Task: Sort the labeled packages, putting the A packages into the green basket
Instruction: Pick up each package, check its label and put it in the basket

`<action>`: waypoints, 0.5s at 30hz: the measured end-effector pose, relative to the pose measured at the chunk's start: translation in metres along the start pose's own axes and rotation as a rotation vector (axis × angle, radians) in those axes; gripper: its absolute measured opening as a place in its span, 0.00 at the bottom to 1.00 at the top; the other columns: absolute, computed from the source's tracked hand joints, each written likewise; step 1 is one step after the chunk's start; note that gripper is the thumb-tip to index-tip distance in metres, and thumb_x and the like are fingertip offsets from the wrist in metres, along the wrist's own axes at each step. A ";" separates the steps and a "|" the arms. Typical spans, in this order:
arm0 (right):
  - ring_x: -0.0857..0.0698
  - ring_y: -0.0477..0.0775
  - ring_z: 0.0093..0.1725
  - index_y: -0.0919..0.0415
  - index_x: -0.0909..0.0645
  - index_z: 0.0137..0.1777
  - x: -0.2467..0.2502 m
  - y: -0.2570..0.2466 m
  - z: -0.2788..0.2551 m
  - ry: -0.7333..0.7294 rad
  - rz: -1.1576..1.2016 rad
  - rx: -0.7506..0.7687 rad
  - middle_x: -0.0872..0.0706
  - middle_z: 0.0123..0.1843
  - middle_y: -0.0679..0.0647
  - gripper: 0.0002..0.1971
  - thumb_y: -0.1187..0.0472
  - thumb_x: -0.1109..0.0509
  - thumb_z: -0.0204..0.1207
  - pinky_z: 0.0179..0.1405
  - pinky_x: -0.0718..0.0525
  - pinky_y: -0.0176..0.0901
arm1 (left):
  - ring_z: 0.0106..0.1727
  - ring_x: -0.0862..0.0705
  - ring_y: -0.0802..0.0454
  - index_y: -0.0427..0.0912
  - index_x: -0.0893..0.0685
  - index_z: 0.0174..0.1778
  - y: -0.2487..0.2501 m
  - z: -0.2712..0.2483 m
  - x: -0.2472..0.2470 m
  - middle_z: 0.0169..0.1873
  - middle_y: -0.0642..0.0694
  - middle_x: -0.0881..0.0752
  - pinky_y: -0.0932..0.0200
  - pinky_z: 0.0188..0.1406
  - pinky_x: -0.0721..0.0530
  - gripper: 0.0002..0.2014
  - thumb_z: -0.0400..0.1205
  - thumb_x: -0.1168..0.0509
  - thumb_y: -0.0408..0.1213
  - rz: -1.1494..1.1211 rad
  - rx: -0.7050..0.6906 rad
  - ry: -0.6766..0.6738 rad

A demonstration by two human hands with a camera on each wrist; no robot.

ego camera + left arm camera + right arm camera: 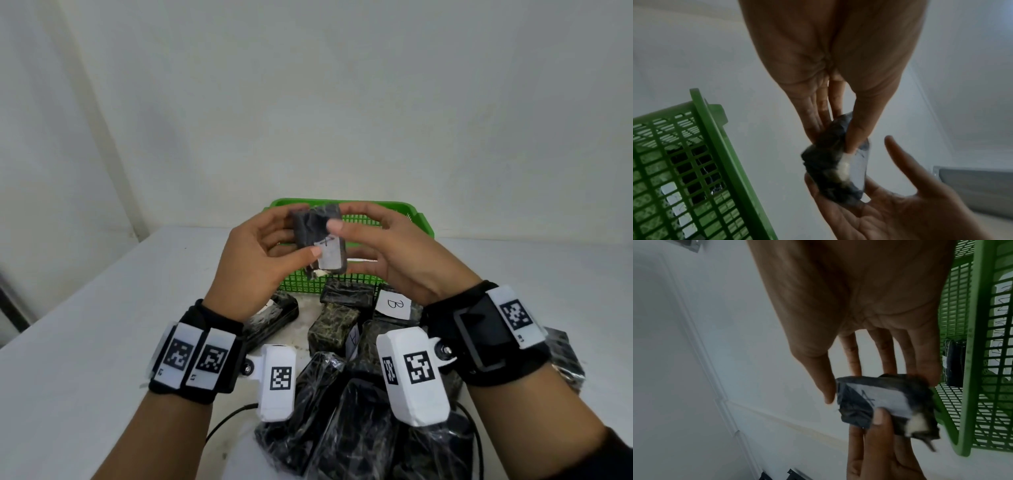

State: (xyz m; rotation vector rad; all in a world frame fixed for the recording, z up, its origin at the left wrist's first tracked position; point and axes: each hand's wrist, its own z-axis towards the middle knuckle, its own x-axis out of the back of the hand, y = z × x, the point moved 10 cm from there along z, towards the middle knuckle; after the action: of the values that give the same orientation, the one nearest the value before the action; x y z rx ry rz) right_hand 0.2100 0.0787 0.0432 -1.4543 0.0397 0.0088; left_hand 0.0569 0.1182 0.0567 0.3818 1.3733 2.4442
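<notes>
Nearest the person, a heap of black wrapped packages (346, 421) lies on the white table (102, 325), between the two forearms. A little farther in the heap, one package carries a white label marked B (394, 304), and another label marked A (353, 337) stands on edge beside a mottled green-black package (330, 330).

Above the heap, both hands are raised close together around one small black package (318, 236). The left hand (255, 255) pinches it, thumb pressed on its front near the white label (885, 400), fingers behind. The right hand (387, 246) touches the package's other side with its thumb on the front and its fingers reaching behind; the right wrist view shows those fingers fairly straight. The label on the held package reads A.

Just beyond the hands sits the green basket (416, 224), with at least one dark package (954, 361) showing through its mesh wall. Behind it rises a plain white wall (342, 102).
</notes>
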 end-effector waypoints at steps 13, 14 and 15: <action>0.06 0.51 0.59 0.64 0.11 0.63 -0.002 0.000 0.000 -0.056 -0.109 0.014 0.06 0.60 0.57 0.29 0.53 0.15 0.61 0.60 0.09 0.42 | 0.60 0.11 0.46 0.37 0.12 0.58 0.017 -0.006 -0.011 0.55 0.43 0.09 0.48 0.64 0.14 0.23 0.67 0.20 0.21 0.115 -0.172 -0.082; 0.06 0.51 0.61 0.63 0.11 0.64 -0.003 0.000 0.000 -0.066 -0.145 0.019 0.06 0.61 0.56 0.31 0.53 0.13 0.61 0.62 0.09 0.44 | 0.60 0.11 0.46 0.37 0.11 0.57 0.018 -0.006 -0.011 0.54 0.43 0.09 0.48 0.63 0.13 0.22 0.67 0.20 0.21 0.126 -0.188 -0.077; 0.07 0.52 0.63 0.61 0.11 0.66 -0.003 0.002 0.001 -0.066 -0.175 0.022 0.06 0.62 0.56 0.31 0.54 0.12 0.62 0.66 0.10 0.47 | 0.59 0.11 0.46 0.37 0.11 0.56 0.019 -0.006 -0.011 0.54 0.44 0.09 0.48 0.63 0.13 0.21 0.68 0.20 0.21 0.134 -0.198 -0.073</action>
State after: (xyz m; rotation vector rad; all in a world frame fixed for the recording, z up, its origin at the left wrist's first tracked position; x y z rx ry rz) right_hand 0.2066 0.0800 0.0417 -1.4301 -0.1411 -0.0858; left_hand 0.0621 0.0998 0.0690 0.5236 1.0959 2.6168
